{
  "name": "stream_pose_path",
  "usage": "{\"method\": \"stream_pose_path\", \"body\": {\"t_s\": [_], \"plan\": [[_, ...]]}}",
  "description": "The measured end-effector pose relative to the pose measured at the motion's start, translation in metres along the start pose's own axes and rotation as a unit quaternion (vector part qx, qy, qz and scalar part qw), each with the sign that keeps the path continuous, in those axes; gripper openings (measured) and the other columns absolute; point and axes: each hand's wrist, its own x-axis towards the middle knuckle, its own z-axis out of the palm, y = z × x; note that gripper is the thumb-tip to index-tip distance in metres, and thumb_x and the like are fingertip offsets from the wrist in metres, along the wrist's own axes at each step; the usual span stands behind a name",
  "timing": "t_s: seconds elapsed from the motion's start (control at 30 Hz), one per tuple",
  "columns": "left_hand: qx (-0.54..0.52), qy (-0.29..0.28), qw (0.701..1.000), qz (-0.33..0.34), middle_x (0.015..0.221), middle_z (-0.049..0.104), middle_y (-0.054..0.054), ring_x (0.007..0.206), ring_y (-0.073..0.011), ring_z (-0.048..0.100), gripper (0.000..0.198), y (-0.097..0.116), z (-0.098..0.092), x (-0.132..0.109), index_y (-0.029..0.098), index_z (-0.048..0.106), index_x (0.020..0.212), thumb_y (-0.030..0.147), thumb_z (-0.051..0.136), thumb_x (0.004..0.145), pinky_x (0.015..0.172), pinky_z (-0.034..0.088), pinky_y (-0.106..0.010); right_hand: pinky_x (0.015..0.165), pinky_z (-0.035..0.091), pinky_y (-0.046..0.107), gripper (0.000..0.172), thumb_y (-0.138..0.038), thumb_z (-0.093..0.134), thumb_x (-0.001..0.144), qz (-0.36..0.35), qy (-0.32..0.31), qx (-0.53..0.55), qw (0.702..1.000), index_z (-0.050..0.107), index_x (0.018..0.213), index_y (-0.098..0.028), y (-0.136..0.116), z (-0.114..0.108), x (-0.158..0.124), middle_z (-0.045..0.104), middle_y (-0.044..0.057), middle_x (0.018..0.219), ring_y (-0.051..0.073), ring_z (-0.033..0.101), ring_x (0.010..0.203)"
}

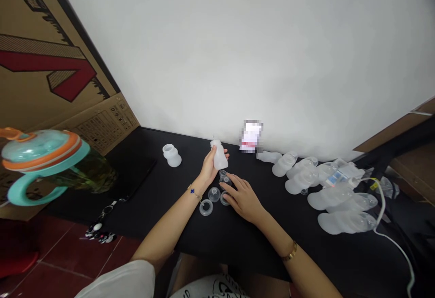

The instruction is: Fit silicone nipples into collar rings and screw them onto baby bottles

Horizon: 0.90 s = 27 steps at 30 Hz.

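My left hand point(211, 164) is wrapped round a frosted white baby bottle point(220, 156), which is tilted, its narrow end pointing up. Close below it, my right hand point(242, 196) reaches over a group of small clear parts, fingers apart and tips at a clear nipple-shaped piece point(223, 174). Whether the fingertips press on it I cannot tell. Beside them lie a clear domed piece point(214, 194) and a clear ring point(205, 207); another clear ring point(224, 198) is partly under my right fingers. A second frosted bottle point(172, 155), without a top, stands to the left.
Several capped frosted bottles point(335, 222) lie at right on the black table point(268, 239), near a white cable point(383, 207). A lit phone point(250, 135) leans on the wall. At left are a teal-lidded jug point(47, 153), a keychain point(102, 225) and a large cardboard box point(44, 85).
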Motion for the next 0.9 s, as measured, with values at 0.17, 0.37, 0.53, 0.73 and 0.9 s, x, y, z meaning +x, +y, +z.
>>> {"method": "stream_pose_path", "body": {"t_s": [0.17,0.37,0.53,0.73,0.9], "plan": [[-0.005,0.01,1.0,0.015,0.093,0.075,-0.009,0.074,-0.0162,0.072,0.039,0.016,-0.001,-0.002,0.011,0.067,0.108,0.046,0.069,0.089,0.074,0.059,-0.028,0.105,0.048,0.046,0.041,-0.04,0.044,0.104,0.049,0.011,0.014,0.999,0.058,0.14,-0.026,0.008,-0.003,-0.004,0.049,0.014,0.152,0.029,0.05,0.137],[0.021,-0.023,0.999,0.037,0.088,0.073,-0.008,0.066,-0.0147,0.069,0.045,0.025,0.001,-0.01,0.012,0.067,0.109,0.05,0.069,0.086,0.066,0.057,-0.026,0.105,0.049,0.048,0.036,-0.04,0.048,0.102,0.118,0.032,0.027,0.992,0.063,0.134,-0.029,0.024,0.001,-0.009,0.05,0.013,0.151,0.03,0.053,0.134],[0.052,-0.071,0.995,0.043,0.088,0.072,-0.007,0.065,-0.0154,0.068,0.053,0.022,0.004,-0.018,0.012,0.065,0.113,0.054,0.071,0.082,0.062,0.057,-0.028,0.11,0.044,0.054,0.036,-0.039,0.049,0.102,0.145,0.046,0.021,0.988,0.064,0.133,-0.031,0.031,0.012,-0.01,0.05,0.014,0.151,0.032,0.05,0.138],[0.086,-0.108,0.99,0.024,0.088,0.072,-0.007,0.064,-0.016,0.068,0.059,0.018,0.01,-0.028,0.012,0.064,0.115,0.058,0.071,0.08,0.06,0.056,-0.028,0.112,0.039,0.06,0.037,-0.043,0.047,0.102,0.168,0.056,0.083,0.981,0.066,0.131,-0.032,0.031,0.01,-0.009,0.052,0.014,0.148,0.034,0.049,0.138],[0.092,-0.115,0.989,0.025,0.086,0.072,-0.008,0.063,-0.0163,0.067,0.058,0.017,0.009,-0.028,0.011,0.065,0.115,0.057,0.072,0.08,0.06,0.055,-0.028,0.115,0.039,0.051,0.041,-0.052,0.046,0.1,0.198,0.138,0.367,0.899,0.067,0.127,-0.03,0.033,-0.004,-0.005,0.06,0.009,0.139,0.028,0.052,0.135]]}}
